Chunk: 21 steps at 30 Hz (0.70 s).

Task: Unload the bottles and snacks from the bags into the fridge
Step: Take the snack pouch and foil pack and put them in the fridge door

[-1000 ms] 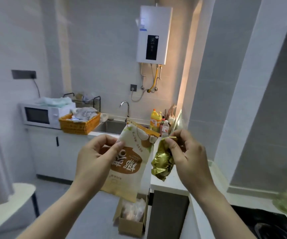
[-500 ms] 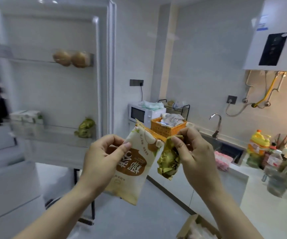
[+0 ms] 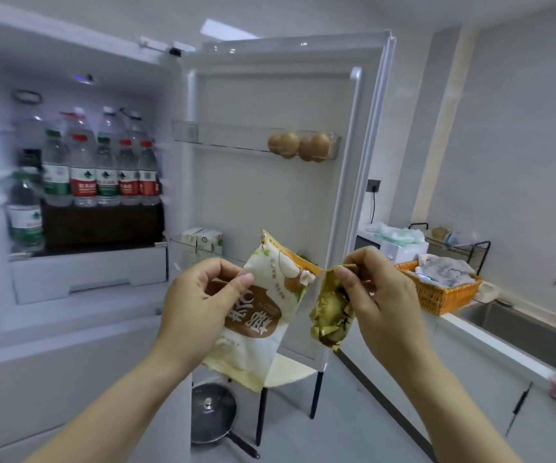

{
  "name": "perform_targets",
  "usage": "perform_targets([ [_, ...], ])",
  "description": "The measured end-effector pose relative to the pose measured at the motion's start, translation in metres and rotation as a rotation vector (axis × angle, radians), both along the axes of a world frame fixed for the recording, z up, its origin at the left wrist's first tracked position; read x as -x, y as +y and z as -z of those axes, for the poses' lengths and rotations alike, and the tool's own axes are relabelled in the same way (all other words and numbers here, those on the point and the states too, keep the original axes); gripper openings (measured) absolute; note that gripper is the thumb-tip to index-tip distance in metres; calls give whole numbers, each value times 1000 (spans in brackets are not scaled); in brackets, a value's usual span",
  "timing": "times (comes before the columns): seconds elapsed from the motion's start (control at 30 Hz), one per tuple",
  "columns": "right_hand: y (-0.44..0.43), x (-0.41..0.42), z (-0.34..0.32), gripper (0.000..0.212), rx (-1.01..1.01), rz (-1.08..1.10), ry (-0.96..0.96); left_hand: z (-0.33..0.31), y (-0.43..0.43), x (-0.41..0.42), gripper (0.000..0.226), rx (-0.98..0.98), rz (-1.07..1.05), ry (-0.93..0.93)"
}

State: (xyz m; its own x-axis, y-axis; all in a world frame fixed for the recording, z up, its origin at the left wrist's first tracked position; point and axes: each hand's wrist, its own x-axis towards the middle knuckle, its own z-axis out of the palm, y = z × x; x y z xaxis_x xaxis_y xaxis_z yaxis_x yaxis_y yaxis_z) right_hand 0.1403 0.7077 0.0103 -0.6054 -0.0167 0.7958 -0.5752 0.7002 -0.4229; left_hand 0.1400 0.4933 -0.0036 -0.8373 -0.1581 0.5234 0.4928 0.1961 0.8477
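Now both snacks are in the air in front of the open fridge (image 3: 79,332), one in each hand, probably so that two things go in with one trip. The left hand (image 3: 200,309) holds the white pack (image 3: 263,332) on its upper part, with the thumb pressed on the front and the other fingers (image 3: 218,267) curled behind it, so the pack hangs down flat and a little tilted. The right hand (image 3: 382,305) pinches the gold pack (image 3: 331,315) by its top edge between the thumb and the curled fingers (image 3: 361,260), and the crumpled pack hangs under them. The two packs are just beside each other, maybe touching at the edge; I cannot tell. Inside the fridge, bottles (image 3: 103,175) stand close together on the shelf, so I think the snacks fit better in the door (image 3: 270,202). Eggs (image 3: 300,145) sit in the upper door shelf and small cartons (image 3: 203,237) in the lower one, which is behind the packs. The next move, in my judgement, is to reach forward and put each pack down in a shelf.
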Motion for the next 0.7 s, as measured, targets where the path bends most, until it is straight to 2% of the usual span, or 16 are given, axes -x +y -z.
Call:
perform_targets([
  [0.33, -78, 59, -9, 10, -6, 26, 38, -17, -84, 71, 10, 49, 30, 17],
  [0.7, -88, 133, -19, 12, 14, 39, 61, -37, -113, 146, 8, 183, 9, 42],
])
